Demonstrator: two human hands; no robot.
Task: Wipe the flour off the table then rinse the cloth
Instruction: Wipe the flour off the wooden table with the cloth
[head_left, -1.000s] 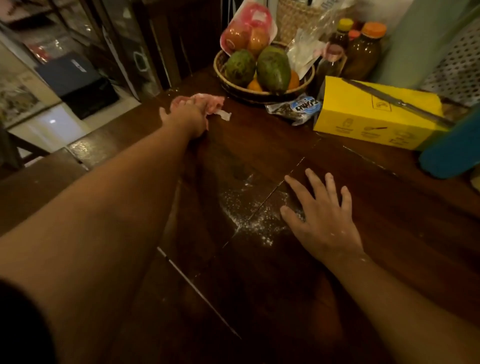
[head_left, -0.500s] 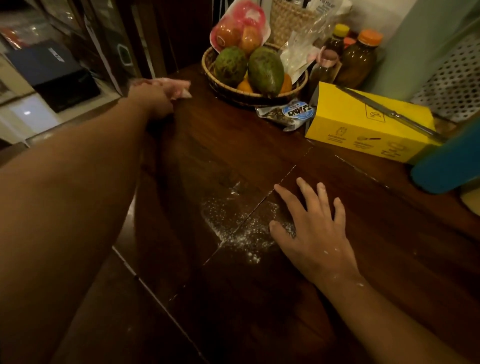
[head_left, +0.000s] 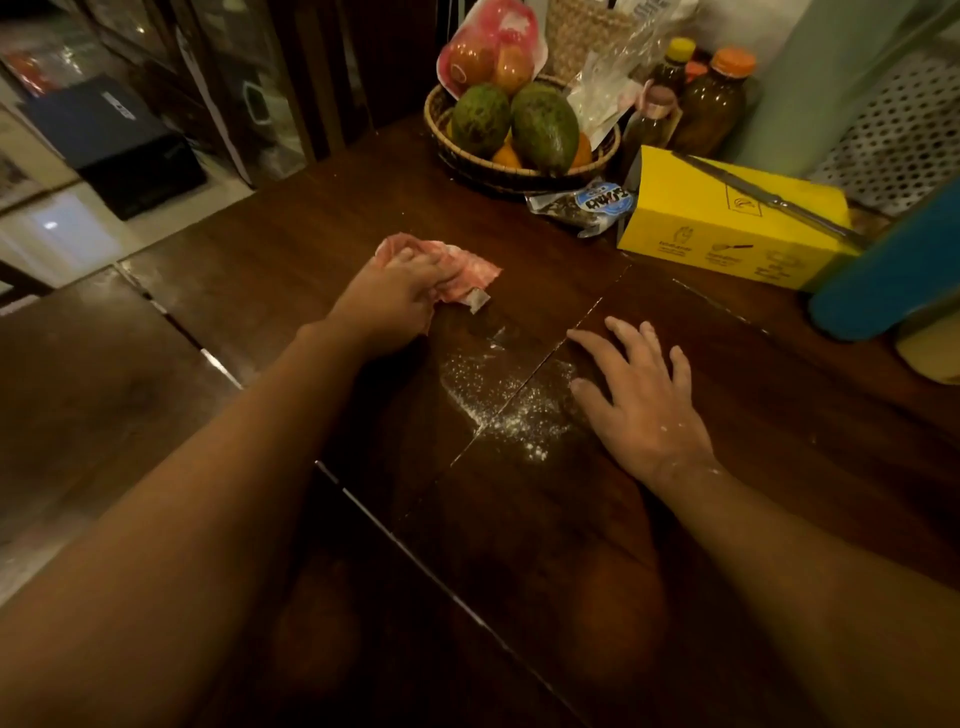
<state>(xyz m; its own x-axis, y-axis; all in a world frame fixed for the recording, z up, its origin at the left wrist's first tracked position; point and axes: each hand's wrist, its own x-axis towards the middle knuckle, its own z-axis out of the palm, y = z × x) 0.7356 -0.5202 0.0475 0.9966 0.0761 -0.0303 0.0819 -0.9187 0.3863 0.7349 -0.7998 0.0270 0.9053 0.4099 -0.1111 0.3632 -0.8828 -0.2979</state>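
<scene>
Across the whole view a dark polished wooden table (head_left: 701, 545) is recorded, its plank seams catching light. Along its far edge a yellow cardboard box (head_left: 717, 228) and a woven fruit basket (head_left: 519, 174) are noted. The right hand (head_left: 641, 410) is laid flat on the wood with its fingers straight and spread; nothing is held, and white dust is seen at the wrist. The left hand (head_left: 395, 301) is curled over a pink cloth (head_left: 467, 273), which is bunched under the fingers and pressed to the table, left of the middle. The cloth is judged soft, light and limp. A gathered fistful at its centre is thought the best hold, so that loose corners are not dragged. The flour (head_left: 498, 405) is found mid-table as a thin white scatter across a seam, just beside the right thumb and near the cloth, not yet wiped. Powder in the seam is expected to resist one pass.
</scene>
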